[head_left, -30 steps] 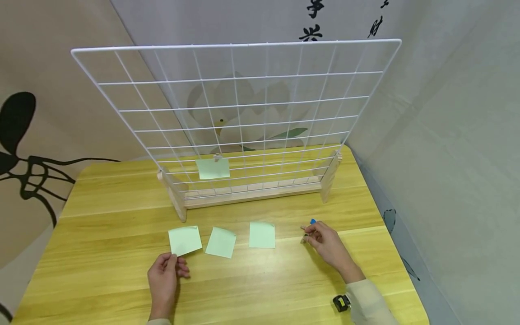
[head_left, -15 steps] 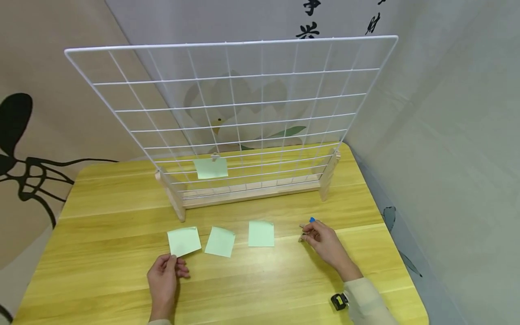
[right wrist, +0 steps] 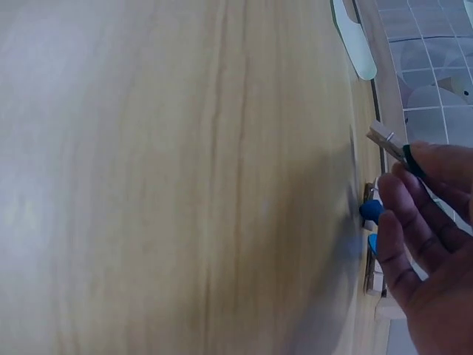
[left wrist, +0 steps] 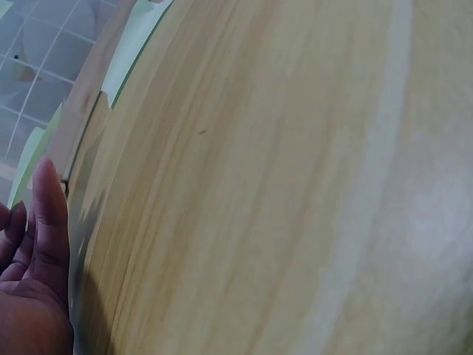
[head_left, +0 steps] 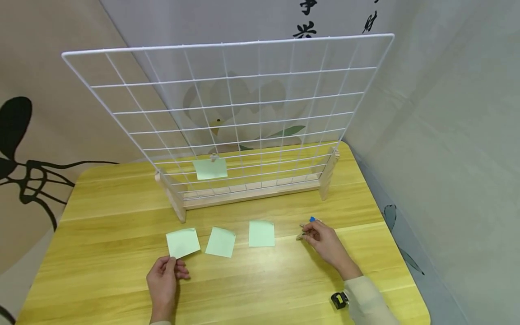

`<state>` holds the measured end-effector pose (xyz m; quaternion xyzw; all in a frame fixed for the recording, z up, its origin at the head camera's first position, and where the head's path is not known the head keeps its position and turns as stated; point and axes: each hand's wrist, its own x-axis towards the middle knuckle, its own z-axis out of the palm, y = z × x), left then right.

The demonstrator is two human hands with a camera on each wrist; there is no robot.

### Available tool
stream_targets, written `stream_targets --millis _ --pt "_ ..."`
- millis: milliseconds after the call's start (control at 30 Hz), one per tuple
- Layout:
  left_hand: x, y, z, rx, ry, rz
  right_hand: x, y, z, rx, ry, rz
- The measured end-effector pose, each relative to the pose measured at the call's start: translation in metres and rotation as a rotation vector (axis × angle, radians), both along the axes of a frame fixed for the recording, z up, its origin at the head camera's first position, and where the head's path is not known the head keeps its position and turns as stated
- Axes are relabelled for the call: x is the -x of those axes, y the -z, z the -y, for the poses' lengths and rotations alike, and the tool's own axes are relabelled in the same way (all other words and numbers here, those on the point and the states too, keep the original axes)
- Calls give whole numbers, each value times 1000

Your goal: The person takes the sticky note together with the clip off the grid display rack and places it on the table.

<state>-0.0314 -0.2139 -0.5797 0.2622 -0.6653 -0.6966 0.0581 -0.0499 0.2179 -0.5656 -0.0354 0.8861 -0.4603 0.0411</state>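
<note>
In the head view my left hand (head_left: 164,282) pinches the lower edge of a pale green sticky note (head_left: 183,243) between thumb and fingers, the sheet raised at an angle. The left wrist view shows that note (left wrist: 33,155) edge-on by the fingers. My right hand (head_left: 325,243) pinches a small wooden clothespin (right wrist: 388,139) by its dark green end, its bare tip pointing away from the fingers. Right beside these fingers, more small clothespins with blue decorations (right wrist: 372,211) lie on the table, partly hidden by the hand. Two other green notes, a middle one (head_left: 220,242) and a right one (head_left: 262,234), lie flat between the hands.
A white wire grid (head_left: 260,76) stands in a wooden base (head_left: 252,194) behind the notes. One green note (head_left: 210,169) hangs low on it from a clip (head_left: 214,157). A black wrist-worn device (head_left: 339,300) shows at the right sleeve. Printed curtains (head_left: 438,113) surround the table.
The head view has shifted slightly. In my right hand the clothespin's tip has swung from pointing downward to pointing more to the left. My left hand keeps its pinch on the sticky note.
</note>
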Motion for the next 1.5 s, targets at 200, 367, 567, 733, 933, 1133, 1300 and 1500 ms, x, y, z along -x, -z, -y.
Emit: stream_targets --millis 200,367,567,733,933,1133,1300,1500 --pt "1 2 1 10 3 2 0 2 1 16 9 3" --pt "0 2 3 16 8 1 -2 3 0 3 25 20" --pt "-1 1 5 22 -9 -2 -3 4 -1 -2 29 22" --pt "-1 1 9 20 -34 -6 -3 5 -1 8 34 24" --pt "-1 2 14 5 -52 -4 -3 6 0 23 33 24" --pt "0 4 17 9 -51 22 -3 6 1 20 17 13" --pt "1 4 18 6 -52 34 -2 7 1 17 23 21" --pt "2 1 17 23 -47 51 -2 8 1 26 30 38"
